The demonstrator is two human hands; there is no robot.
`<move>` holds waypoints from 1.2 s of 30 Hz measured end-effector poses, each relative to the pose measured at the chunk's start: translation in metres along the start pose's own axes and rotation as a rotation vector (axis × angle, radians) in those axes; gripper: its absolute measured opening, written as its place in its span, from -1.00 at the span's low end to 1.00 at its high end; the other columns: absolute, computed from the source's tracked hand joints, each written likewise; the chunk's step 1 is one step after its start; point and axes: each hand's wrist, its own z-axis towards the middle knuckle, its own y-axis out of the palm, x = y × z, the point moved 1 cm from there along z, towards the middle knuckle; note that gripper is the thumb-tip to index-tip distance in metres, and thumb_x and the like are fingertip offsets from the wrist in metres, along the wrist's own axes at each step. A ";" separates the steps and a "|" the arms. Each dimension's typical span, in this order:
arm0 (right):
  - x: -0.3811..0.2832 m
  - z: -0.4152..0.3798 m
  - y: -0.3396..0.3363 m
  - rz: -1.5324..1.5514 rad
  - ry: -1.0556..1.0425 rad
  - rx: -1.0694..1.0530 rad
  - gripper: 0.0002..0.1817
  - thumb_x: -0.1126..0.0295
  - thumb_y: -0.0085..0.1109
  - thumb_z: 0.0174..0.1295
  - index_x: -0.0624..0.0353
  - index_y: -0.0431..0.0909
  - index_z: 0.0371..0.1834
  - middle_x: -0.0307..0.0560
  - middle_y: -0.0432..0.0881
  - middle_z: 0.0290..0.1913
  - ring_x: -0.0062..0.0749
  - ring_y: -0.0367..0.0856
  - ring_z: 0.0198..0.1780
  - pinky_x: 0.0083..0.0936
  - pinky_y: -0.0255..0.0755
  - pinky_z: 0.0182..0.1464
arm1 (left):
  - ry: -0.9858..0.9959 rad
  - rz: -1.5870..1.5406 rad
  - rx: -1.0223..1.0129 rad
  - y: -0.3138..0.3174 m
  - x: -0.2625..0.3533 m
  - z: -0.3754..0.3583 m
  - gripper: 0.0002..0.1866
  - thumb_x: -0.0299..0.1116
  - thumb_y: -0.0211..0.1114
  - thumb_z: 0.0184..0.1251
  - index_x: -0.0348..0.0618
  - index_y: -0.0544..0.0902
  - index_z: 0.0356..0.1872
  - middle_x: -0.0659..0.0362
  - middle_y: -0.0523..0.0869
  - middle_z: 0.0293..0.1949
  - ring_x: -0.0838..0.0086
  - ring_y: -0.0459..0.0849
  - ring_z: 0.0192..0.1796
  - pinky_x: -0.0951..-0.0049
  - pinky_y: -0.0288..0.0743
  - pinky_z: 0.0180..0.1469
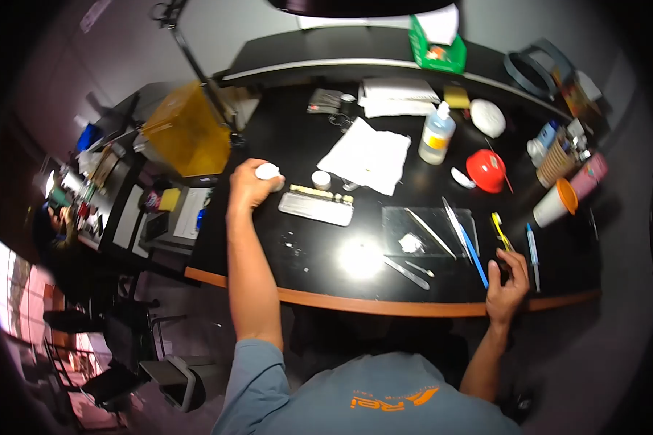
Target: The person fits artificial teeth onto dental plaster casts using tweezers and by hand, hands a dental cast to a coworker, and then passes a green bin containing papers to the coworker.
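The small white container (269,172) sits in the left hand (250,185), at about ten o'clock on the black surface (305,250), with the fingers clenched around it so that only its rounded top shows. It hangs just above the surface, close to the left end of a flat tray (316,208) that carries a row of small pale pieces. A little white jar (321,180) stands just beyond the tray, at its twelve o'clock. The right hand (508,281) rests at four o'clock near the wooden edge, fingers curled on a small dark object (503,262); what it is cannot be told. Between the hands lies a glass slab (428,230) with a dab of white material and thin instruments across it. The step in hand looks like fetching material with the left hand. The next move probably calls for bringing the container over toward the slab without knocking the tray.
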 end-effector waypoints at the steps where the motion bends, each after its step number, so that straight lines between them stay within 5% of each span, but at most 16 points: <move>1: 0.000 -0.001 -0.001 0.008 0.012 0.018 -0.75 0.67 0.33 0.28 0.31 0.74 0.01 -0.06 0.70 -0.01 -0.36 0.65 0.03 -0.48 0.50 0.07 | 0.004 -0.061 0.028 0.002 -0.014 0.007 -0.36 -0.37 0.77 -0.08 -0.32 0.76 0.12 -0.03 0.90 -0.07 0.34 0.89 -0.02 0.34 0.74 0.13; 8: -0.007 0.000 -0.005 -0.046 -0.019 0.012 -0.78 0.67 0.30 0.31 0.33 0.74 0.00 -0.06 0.70 -0.04 -0.41 0.66 -0.02 -0.52 0.50 0.06 | 0.127 -0.500 0.044 -0.020 0.043 -0.048 -0.54 -0.57 0.60 0.23 -0.41 0.65 0.13 -0.01 0.82 0.02 0.39 0.82 0.02 0.41 0.68 0.16; 12: -0.011 0.000 -0.004 -0.046 -0.051 0.041 -0.81 0.66 0.32 0.28 0.32 0.74 -0.06 -0.04 0.71 -0.09 -0.36 0.68 -0.07 -0.49 0.52 0.00 | 0.208 -0.727 -0.010 -0.002 0.080 -0.123 -0.56 -0.49 0.25 0.49 -0.45 0.58 0.33 -0.02 0.81 0.01 0.43 0.75 0.01 0.39 0.63 0.16; 16: -0.030 0.005 0.008 0.024 -0.073 0.024 -0.83 0.67 0.34 0.23 0.29 0.76 -0.13 -0.02 0.73 -0.16 -0.28 0.71 -0.14 -0.45 0.55 -0.10 | 0.201 -0.748 -0.152 0.038 0.091 -0.189 -0.38 -0.48 0.04 0.44 -0.37 0.35 0.53 0.00 0.67 0.02 0.38 0.74 0.04 0.36 0.67 0.16; 22: -0.089 0.008 0.057 0.247 -0.140 -0.452 -0.78 0.58 0.45 0.20 0.28 0.79 -0.08 0.09 0.78 -0.09 -0.09 0.82 -0.03 -0.33 0.69 0.00 | 0.352 -0.401 -0.179 0.076 0.107 -0.225 -0.27 -0.60 0.40 0.23 -0.30 0.37 0.47 0.05 0.74 -0.19 0.37 0.78 -0.16 0.35 0.67 -0.02; 26: -0.115 0.005 0.098 0.288 -0.392 -0.620 -0.64 0.39 0.47 0.30 0.27 0.72 0.12 0.18 0.72 0.16 0.05 0.75 0.16 -0.19 0.67 0.19 | 0.360 -0.423 -0.208 0.073 0.119 -0.233 -0.18 -0.58 0.43 0.18 -0.36 0.29 0.51 0.07 0.75 -0.19 0.47 0.77 -0.20 0.44 0.66 -0.08; 30: -0.124 -0.005 0.132 0.286 -0.498 -0.668 -0.60 0.41 0.42 0.32 0.31 0.63 0.18 0.18 0.70 0.20 0.07 0.74 0.20 -0.17 0.66 0.23 | 0.494 -0.348 -0.131 0.072 0.110 -0.231 -0.08 -0.56 0.46 0.00 -0.33 0.32 0.51 -0.01 0.82 -0.20 0.31 0.86 -0.17 0.38 0.70 -0.06; 36: -0.121 -0.011 0.144 0.206 -0.569 -0.621 -0.57 0.59 0.33 0.19 0.40 0.65 0.17 0.30 0.72 0.16 0.12 0.76 0.14 -0.12 0.66 0.22 | 0.269 -0.479 -0.270 0.070 0.107 -0.234 -0.20 -0.60 0.37 -0.05 -0.23 0.49 0.40 -0.15 0.82 -0.06 0.15 0.89 -0.04 0.28 0.72 0.00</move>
